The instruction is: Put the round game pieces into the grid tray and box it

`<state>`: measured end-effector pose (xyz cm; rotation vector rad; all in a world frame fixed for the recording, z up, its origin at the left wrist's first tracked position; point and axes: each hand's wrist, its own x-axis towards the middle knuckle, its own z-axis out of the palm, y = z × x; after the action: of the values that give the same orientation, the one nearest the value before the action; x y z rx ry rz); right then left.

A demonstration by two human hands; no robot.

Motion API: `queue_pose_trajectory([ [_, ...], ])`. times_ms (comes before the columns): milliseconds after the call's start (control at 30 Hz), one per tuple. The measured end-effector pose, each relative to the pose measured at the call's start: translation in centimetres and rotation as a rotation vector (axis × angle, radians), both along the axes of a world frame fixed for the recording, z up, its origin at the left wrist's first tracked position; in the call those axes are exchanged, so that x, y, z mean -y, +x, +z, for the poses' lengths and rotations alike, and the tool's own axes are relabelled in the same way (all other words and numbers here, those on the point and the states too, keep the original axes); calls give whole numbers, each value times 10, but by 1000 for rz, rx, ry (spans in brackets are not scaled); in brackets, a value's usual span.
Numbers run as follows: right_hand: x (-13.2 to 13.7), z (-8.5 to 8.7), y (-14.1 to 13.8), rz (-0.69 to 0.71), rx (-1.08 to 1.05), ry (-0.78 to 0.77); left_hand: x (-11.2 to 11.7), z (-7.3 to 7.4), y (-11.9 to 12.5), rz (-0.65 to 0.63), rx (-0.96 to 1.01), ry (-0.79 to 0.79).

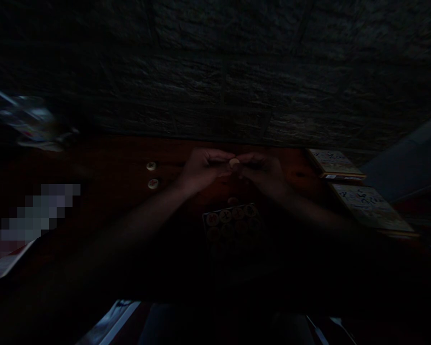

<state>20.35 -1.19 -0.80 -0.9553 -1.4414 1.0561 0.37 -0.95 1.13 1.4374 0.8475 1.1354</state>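
Note:
Over the far part of the dark table, my left hand point(205, 167) and my right hand point(262, 171) meet with their fingertips on one round, pale xiangqi piece point(234, 163). Both hands are closed in a pinch around it. Just below them a single xiangqi piece point(232, 201) lies on the wood. Nearer to me is a tray point(203, 221) with rows of round pieces, red and dark characters on them; its near part fades into shadow. To the left of my left hand lie two loose pieces, an upper one point(151, 166) and a lower one point(153, 184).
A brick wall point(201, 86) rises behind the reddish wooden table point(118, 158). Two flat boxes with printed lids, one farther point(334, 161) and one nearer point(371, 206), lie at right. A clear plastic cup with a straw point(34, 120) stands at left, beyond a pixelated object point(32, 220).

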Motion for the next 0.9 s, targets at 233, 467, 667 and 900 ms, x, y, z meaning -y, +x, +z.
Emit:
queue_pose_trajectory([
  [233,3,5,-2,-15,39,-3,-3,-3,-1,-19,-119,163],
  [467,4,6,-3,-15,47,-15,-1,-2,1,-22,-148,222],
  [667,4,7,-3,-10,43,-15,0,-2,0,-24,-125,129],
  [900,2,3,0,-12,29,2,2,0,0,-7,44,-89],
])
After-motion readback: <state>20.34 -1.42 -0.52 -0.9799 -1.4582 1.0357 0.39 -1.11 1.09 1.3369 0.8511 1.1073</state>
